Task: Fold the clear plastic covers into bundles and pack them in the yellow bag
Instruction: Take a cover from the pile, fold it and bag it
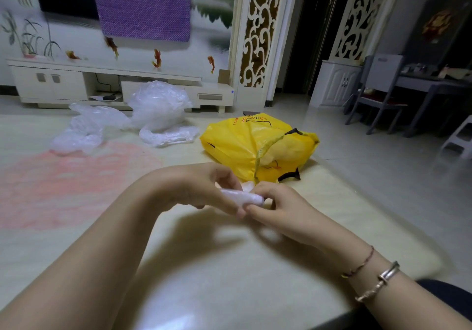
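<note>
Together, left hand, right hand pinching rolled plastic bundle

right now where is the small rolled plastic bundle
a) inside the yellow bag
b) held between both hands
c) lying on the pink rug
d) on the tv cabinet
b: the rolled plastic bundle is gripped between the left hand and the right hand, in front of the yellow bag and not in it.
</note>
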Demonstrator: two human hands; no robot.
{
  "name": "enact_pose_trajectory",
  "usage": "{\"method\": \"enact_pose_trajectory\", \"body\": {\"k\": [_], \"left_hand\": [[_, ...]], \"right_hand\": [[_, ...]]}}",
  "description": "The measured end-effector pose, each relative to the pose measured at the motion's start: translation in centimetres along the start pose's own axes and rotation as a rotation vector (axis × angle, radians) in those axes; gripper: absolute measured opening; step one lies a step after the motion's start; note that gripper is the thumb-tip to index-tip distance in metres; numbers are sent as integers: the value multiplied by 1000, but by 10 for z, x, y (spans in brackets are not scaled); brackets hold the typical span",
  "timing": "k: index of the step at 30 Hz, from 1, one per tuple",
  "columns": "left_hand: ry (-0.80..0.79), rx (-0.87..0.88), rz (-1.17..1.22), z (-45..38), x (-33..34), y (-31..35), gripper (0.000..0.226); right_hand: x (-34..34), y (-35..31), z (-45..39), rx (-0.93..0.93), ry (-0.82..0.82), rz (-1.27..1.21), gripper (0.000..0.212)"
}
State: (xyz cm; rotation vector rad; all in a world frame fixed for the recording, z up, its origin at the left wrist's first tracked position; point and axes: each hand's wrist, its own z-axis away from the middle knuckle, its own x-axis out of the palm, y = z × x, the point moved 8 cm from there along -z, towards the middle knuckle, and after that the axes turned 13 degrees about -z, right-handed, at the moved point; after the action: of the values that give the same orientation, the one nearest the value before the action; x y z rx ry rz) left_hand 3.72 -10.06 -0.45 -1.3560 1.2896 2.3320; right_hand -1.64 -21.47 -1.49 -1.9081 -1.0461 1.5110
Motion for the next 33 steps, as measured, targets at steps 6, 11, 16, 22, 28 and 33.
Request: {"method": "enact_pose_trajectory", "body": {"k": [6, 11, 16, 22, 28, 33], "left_hand": [[59, -98, 77, -14, 3, -17, 13], [77, -186, 95, -16, 10, -27, 8], [106, -240, 188, -20, 11, -33, 19], [193, -250, 174, -20, 9, -26, 17], [480, -22, 319, -21, -10, -3, 17], [454, 175, 283, -22, -1, 17, 25]], "right_hand": [[-8, 16, -6, 157, 102, -266, 22], [-10, 34, -9, 262, 231, -323, 14], [-13, 27, -10, 207, 303, 56, 21], [-10, 26, -10, 259, 229, -51, 21], [-53, 21, -3, 310, 268, -354, 31], [-94, 50, -1, 320, 609, -570, 29]]}}
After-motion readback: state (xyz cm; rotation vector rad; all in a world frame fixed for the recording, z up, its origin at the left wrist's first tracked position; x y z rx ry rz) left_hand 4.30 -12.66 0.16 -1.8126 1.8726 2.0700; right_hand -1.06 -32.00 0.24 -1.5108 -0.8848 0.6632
